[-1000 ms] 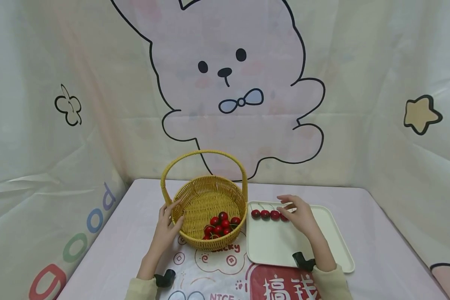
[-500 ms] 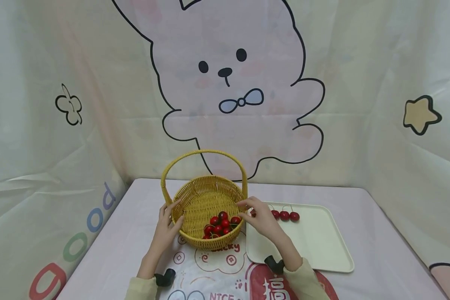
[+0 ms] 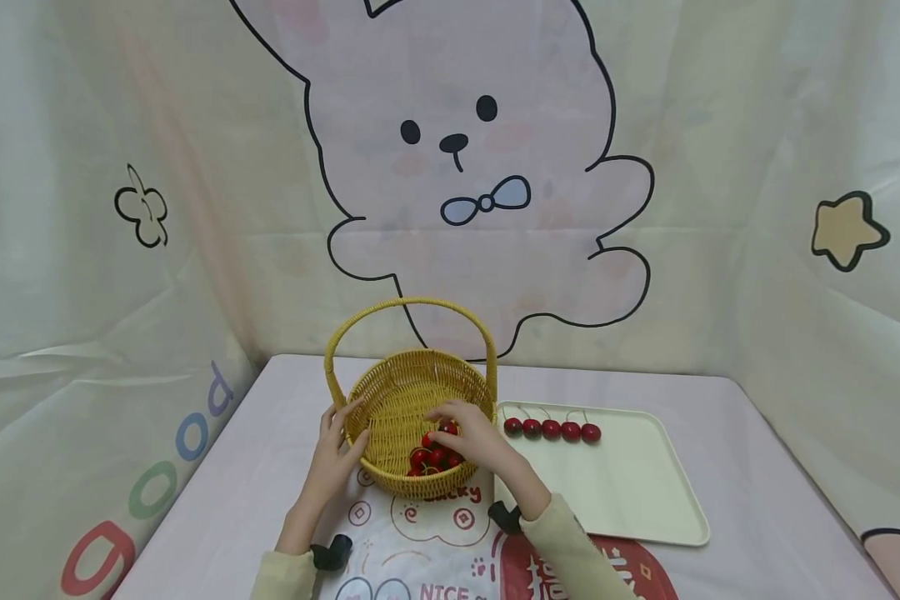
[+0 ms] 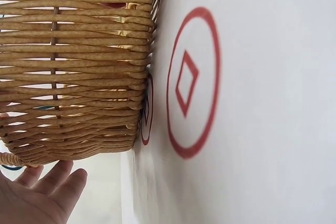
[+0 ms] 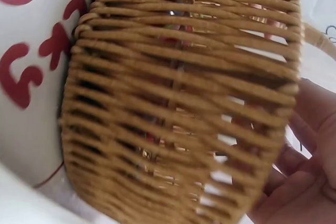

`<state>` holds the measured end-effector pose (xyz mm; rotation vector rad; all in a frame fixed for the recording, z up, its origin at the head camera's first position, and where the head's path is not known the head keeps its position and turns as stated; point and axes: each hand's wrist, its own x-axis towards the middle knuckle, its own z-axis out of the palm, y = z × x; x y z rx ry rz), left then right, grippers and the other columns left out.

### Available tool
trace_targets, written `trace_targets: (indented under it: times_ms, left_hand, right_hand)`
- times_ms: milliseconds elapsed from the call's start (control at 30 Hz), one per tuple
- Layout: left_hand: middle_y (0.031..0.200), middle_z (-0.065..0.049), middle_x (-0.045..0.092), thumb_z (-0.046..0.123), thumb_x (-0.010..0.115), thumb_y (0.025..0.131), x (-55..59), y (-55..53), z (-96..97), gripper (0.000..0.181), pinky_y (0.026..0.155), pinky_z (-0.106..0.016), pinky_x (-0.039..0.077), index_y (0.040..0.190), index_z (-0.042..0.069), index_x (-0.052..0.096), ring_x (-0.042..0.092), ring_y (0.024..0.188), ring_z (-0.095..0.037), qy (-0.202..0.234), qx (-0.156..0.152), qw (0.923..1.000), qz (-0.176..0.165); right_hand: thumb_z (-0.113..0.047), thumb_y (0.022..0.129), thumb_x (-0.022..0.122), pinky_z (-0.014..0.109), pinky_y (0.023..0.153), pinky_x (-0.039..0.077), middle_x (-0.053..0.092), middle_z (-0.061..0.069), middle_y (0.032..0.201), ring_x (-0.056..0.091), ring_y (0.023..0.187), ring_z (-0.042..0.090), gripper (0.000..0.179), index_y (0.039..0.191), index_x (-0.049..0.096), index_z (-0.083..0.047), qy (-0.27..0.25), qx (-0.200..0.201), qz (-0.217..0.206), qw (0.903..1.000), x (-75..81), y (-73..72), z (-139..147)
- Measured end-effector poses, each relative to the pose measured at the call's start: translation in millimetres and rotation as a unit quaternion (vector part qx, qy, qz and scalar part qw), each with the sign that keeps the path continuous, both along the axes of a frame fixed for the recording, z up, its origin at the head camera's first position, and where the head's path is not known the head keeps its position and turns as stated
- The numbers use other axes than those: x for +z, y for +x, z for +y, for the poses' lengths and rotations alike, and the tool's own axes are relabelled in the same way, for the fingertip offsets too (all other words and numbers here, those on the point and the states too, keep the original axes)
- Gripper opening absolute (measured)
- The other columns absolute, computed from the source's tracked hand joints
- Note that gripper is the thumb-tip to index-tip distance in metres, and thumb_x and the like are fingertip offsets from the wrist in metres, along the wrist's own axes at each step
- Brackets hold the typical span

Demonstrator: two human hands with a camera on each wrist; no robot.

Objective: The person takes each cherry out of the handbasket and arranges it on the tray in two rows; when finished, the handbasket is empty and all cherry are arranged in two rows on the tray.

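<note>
A yellow wicker basket (image 3: 390, 400) with a tall arched handle holds several dark red cherries (image 3: 418, 457), bunched at its front right. At the basket's left rim, my left hand (image 3: 332, 467) holds on with its thumb over the edge; in the left wrist view, its fingers (image 4: 71, 190) lie against the outer weave. My right hand (image 3: 476, 437) reaches over the right rim, thumb and fingers spread apart above the cherries. Through the weave in the right wrist view, that hand (image 5: 315, 166) is only partly visible.
Right of the basket stands a cream tray (image 3: 607, 492), with a row of several cherries (image 3: 551, 430) along its far left side. A white printed cloth (image 3: 420, 567) covers the table. Hanging fabric closes off the back and both sides.
My right hand has moved left from the row of cherries on the tray, across the basket's rim, to the cherries inside. The left hand and the basket have stayed in place.
</note>
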<state>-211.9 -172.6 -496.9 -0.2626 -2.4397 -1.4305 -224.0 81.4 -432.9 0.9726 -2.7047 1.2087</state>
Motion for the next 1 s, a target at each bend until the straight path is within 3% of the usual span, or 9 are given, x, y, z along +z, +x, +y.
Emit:
trace_targets:
  times_ms: [200, 433, 833, 1000]
  left_hand:
    - [0.145, -0.014, 0.021, 0.02, 0.059, 0.091, -0.5, -0.8, 0.0, 0.05, 0.098, -0.063, 0.034, 0.138, 0.025, 0.041, 0.034, 0.128, -0.046, -0.003, -0.001, 1.0, 0.001]
    - [0.145, -0.015, 0.021, 0.021, 0.059, 0.091, 0.0, -1.1, 0.2, 0.05, 0.098, -0.063, 0.034, 0.138, 0.025, 0.041, 0.036, 0.127, -0.046, -0.004, 0.0, 1.0, -0.002]
    - [0.145, -0.015, 0.021, 0.02, 0.059, 0.09, 0.2, -1.1, -0.8, 0.051, 0.098, -0.064, 0.033, 0.138, 0.023, 0.041, 0.035, 0.128, -0.045, -0.005, 0.001, 1.0, 0.001]
    - [0.145, -0.015, 0.021, 0.02, 0.059, 0.09, 0.6, -0.4, -0.8, 0.052, 0.098, -0.064, 0.033, 0.139, 0.022, 0.041, 0.034, 0.128, -0.045, -0.005, 0.001, 1.0, -0.001]
  right_hand:
    - [-0.013, 0.088, 0.063, 0.04, 0.082, 0.052, 0.062, 0.011, 0.109, 0.059, 0.096, 0.026, 0.024, 0.111, 0.065, -0.006, 0.034, 0.014, -0.021, 0.9991, -2.4, -8.3, -12.4]
    - [-0.016, 0.087, 0.064, 0.026, 0.079, 0.05, 0.062, 0.005, 0.105, 0.059, 0.095, 0.02, 0.024, 0.111, 0.066, -0.009, 0.077, 0.001, -0.022, 0.9968, -13.8, -16.8, -21.8]
    - [-0.018, 0.086, 0.065, 0.029, 0.084, 0.05, 0.065, 0.004, 0.106, 0.06, 0.098, 0.019, 0.027, 0.113, 0.065, -0.01, 0.119, -0.004, -0.033, 0.9923, -14.8, -15.5, -26.3]
    - [-0.022, 0.086, 0.067, 0.031, 0.091, 0.048, 0.065, -0.002, 0.11, 0.059, 0.104, 0.016, 0.029, 0.114, 0.066, -0.014, 0.158, 0.004, -0.01, 0.9875, -14.4, -14.8, -27.6]
